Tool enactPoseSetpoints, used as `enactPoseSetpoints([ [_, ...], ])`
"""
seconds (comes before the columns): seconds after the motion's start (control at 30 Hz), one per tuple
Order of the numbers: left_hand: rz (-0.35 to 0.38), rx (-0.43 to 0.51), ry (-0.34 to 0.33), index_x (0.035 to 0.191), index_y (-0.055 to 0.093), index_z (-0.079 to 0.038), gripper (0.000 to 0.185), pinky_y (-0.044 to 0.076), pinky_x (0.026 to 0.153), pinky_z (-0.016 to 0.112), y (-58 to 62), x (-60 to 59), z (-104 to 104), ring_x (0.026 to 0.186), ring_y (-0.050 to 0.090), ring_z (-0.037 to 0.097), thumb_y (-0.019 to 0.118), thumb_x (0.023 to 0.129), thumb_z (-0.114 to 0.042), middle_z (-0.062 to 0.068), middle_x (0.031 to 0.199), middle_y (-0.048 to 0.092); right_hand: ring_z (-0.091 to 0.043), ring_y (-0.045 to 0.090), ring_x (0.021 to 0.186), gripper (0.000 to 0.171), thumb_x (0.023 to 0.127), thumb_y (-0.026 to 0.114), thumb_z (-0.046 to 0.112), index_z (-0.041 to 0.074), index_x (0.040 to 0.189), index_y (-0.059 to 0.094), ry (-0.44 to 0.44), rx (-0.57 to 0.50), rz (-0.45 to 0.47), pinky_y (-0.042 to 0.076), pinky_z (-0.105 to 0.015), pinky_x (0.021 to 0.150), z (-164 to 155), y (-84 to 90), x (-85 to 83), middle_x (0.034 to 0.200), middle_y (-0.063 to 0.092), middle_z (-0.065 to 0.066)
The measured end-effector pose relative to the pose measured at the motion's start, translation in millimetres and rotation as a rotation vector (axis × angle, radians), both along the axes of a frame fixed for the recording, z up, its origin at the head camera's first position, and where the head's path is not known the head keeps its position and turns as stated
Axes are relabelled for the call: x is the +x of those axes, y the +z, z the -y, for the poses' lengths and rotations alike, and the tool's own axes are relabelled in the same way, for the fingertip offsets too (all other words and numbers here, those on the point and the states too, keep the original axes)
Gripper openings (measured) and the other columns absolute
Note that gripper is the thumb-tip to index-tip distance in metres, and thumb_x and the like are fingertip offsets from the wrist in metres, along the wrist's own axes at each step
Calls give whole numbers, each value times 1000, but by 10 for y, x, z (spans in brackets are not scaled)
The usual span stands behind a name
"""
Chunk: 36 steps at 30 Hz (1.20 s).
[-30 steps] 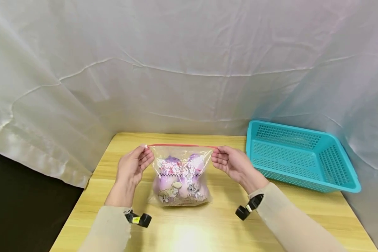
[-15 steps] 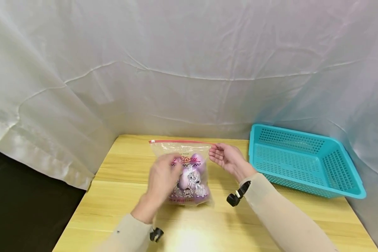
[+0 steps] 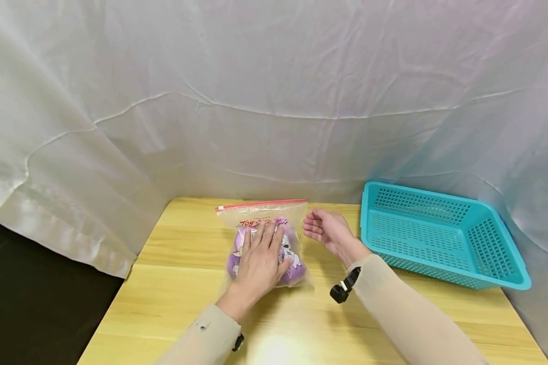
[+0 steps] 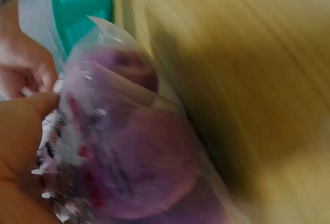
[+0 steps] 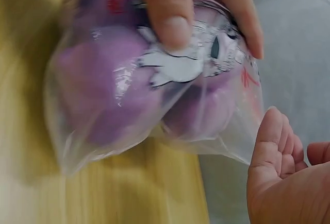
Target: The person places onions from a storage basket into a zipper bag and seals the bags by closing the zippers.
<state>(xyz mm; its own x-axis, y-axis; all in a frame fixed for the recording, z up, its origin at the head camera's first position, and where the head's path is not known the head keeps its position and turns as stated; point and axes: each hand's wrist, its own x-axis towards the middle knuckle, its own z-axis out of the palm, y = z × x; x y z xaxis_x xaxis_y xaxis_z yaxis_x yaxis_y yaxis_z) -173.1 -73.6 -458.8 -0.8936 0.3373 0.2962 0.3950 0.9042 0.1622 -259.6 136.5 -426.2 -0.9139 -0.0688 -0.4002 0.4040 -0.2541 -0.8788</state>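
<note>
A clear slider zip bag [image 3: 297, 210] with a red top strip and "Toy Story" print lies on the table, holding several purple rounded things [image 5: 105, 85] whose kind I cannot tell. Flat on the bag's front rests my left hand [image 3: 260, 261], fingers straight and spread, hiding part of the print. Just off the bag's right edge, near its upper corner, is my right hand [image 3: 331, 233]. Its fingers are loosely curled; in the right wrist view the thumb stands apart from them and nothing shows between. The white slider [image 3: 220, 208] sits at the strip's left end.
A turquoise perforated basket [image 3: 438, 276] stands at the right on the wooden table [image 3: 173, 284]. Pale curtain cloth [image 3: 274, 142] hangs behind the table and along both sides.
My left hand has left the bag's upper left corner and come down flat on its front. My right hand has let go of the upper right corner. The bag now shows its other printed face.
</note>
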Motion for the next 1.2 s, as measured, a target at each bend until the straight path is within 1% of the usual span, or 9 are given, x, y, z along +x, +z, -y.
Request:
enactPoseSetpoints([
  [0.13,59,-6,1,166,30,-11,90,16,126,66,17,-161,74,160,24,40,65,98,-58,15,172,29,-15,72,84,23,110,49,16,-2,116,62,16,86,-47,63,-30,83,-88,-18,102,94,71,-5],
  [0.3,154,10,6,167,29,-14,88,15,127,66,78,-358,222,162,20,38,61,100,-60,13,173,28,-16,70,84,24,108,50,15,-5,116,62,35,135,-75,63,-29,79,-195,-62,278,97,69,-7],
  [0.4,203,-13,-31,167,28,-15,88,15,128,64,122,-436,308,163,18,36,59,99,-62,12,174,26,-15,69,81,25,108,51,15,-6,115,62,66,154,-97,62,-29,76,-232,-101,424,94,69,-7],
  [0.5,238,-17,-72,168,27,-18,89,13,128,62,151,-460,353,163,16,33,61,99,-62,10,175,23,-14,68,79,24,108,51,14,-6,112,63,100,185,-123,62,-28,75,-261,-123,583,89,69,-6],
  [0.67,230,-8,-81,168,26,-18,90,12,128,63,145,-436,384,163,17,33,62,98,-62,10,175,22,-15,68,76,24,107,53,14,-6,106,66,123,275,-183,62,-29,72,-309,-150,799,87,69,-7],
  [0.9,194,14,-70,168,27,-18,88,13,128,63,140,-370,461,162,19,36,65,98,-57,11,174,25,-24,71,77,24,107,54,12,-7,105,68,108,432,-279,63,-34,71,-400,-148,1012,88,69,-12],
  [1.07,178,62,-74,167,29,-16,85,11,128,63,179,-282,538,162,18,37,65,100,-53,11,174,24,-19,71,77,23,107,56,15,-5,104,69,91,530,-336,63,-33,72,-501,-97,1101,90,70,-12],
  [1.13,172,96,-72,166,31,-14,83,9,128,63,193,-216,587,162,17,37,65,100,-51,12,174,23,-17,71,77,23,107,58,16,-3,105,70,79,597,-376,63,-31,72,-549,-83,1129,89,71,-11],
  [1.2,167,137,-56,166,32,-13,83,7,128,64,188,-125,658,163,16,37,66,100,-50,13,174,22,-18,72,80,22,107,59,19,1,106,72,58,728,-443,62,-30,73,-599,-82,1167,90,73,-9],
])
